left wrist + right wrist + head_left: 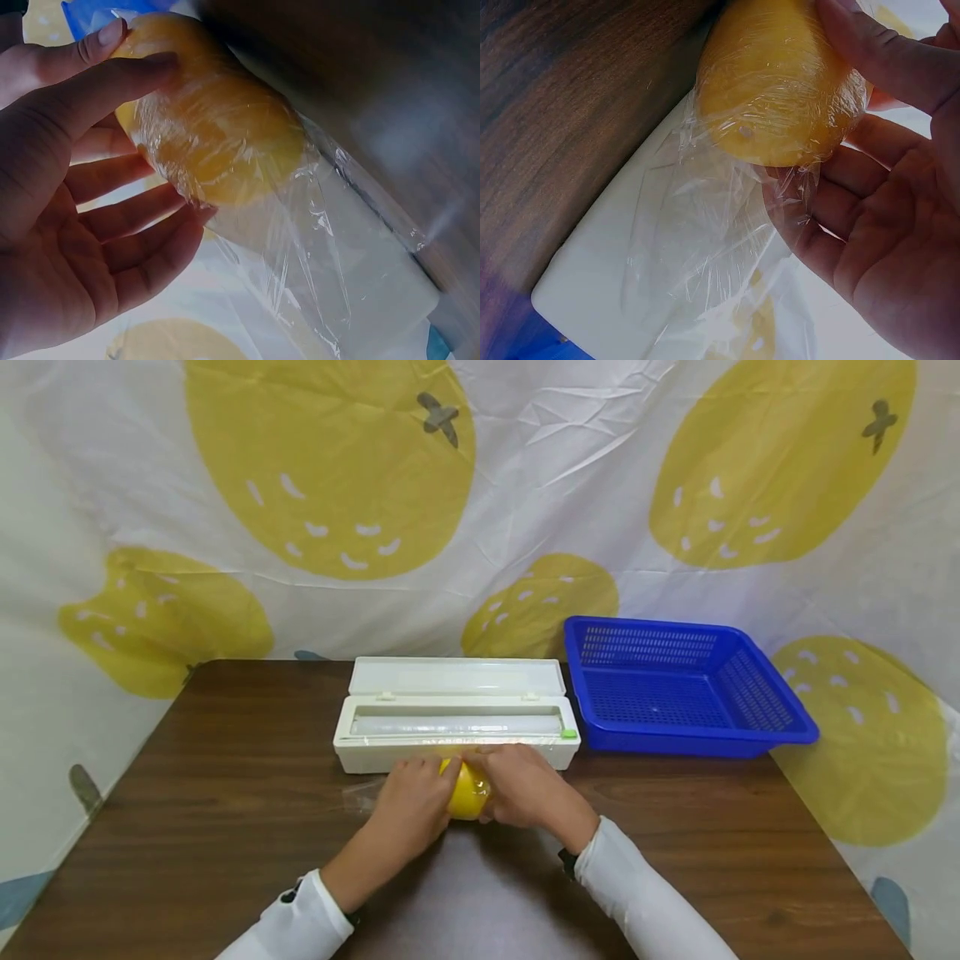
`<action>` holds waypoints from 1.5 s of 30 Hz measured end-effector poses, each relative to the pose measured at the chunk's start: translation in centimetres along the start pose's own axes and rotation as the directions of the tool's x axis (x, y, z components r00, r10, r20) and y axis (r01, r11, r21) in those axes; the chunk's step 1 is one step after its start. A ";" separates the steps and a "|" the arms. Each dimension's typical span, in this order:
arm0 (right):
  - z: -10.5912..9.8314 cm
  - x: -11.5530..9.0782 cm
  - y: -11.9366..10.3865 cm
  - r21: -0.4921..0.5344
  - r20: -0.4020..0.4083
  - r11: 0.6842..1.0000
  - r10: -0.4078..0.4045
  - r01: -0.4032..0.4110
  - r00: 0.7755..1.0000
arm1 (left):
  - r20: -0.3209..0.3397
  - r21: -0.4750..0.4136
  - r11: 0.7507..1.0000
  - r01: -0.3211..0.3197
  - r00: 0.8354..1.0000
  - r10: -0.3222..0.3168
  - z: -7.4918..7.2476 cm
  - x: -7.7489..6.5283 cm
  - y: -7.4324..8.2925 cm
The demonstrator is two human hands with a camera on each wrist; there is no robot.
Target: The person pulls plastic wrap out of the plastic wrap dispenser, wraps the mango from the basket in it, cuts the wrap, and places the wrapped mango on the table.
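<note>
A smooth, rounded yellow fruit (468, 795) is held up between my two hands, just in front of the white cling film dispenser (367, 758). Clear cling film (690, 240) clings in wrinkles to the fruit, and loose folds trail off both ends. My left hand (414, 800) grips the fruit's left side, thumb and index finger on top and the other fingers curled beneath. On the other side my right hand (523, 787) holds it, its thumb pressed on the wrapped surface and its fingers bent around the film below.
The dispenser's lid (457, 677) is raised toward the back, with a film roll (457, 725) inside and a green slider (568, 734) at its right end. A blue perforated basket (697, 743) stands at the back right of the brown table (225, 793). A fruit-patterned cloth (517, 502) hangs behind.
</note>
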State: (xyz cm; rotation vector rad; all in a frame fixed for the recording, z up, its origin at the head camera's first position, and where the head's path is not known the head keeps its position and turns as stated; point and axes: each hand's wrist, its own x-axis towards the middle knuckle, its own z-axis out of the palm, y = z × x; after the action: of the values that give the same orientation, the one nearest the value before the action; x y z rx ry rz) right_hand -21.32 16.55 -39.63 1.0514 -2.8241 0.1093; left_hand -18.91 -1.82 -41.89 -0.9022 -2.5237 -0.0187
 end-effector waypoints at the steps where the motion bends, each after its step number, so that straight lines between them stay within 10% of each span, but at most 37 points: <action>1: 0.0 0.0 0.0 0.006 0.000 1.000 -0.001 0.001 1.000 | -0.005 0.003 1.000 -0.002 1.000 0.002 0.1 0.0 0.1; 23: 0.9 -0.8 1.1 0.148 -0.073 0.987 -0.047 0.057 0.996 | -0.012 0.142 0.990 -0.020 1.000 0.022 0.8 0.3 0.8; 36: 1.3 -2.8 -0.7 0.032 -0.338 0.997 -0.059 0.074 0.939 | 0.025 -0.164 0.986 -0.029 0.999 0.033 0.4 1.0 -2.0; 45: 1.6 -2.7 -1.5 -0.172 -0.318 0.984 -0.098 0.044 0.943 | 0.155 -0.349 0.936 0.036 0.988 0.019 -0.1 2.0 -3.2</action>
State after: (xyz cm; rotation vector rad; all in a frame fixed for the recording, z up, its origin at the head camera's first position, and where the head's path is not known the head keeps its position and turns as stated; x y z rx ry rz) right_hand -18.46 16.94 -41.60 0.9948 -2.4504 0.0393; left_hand -22.15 -3.15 -40.51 -1.0643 -2.7202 -0.4320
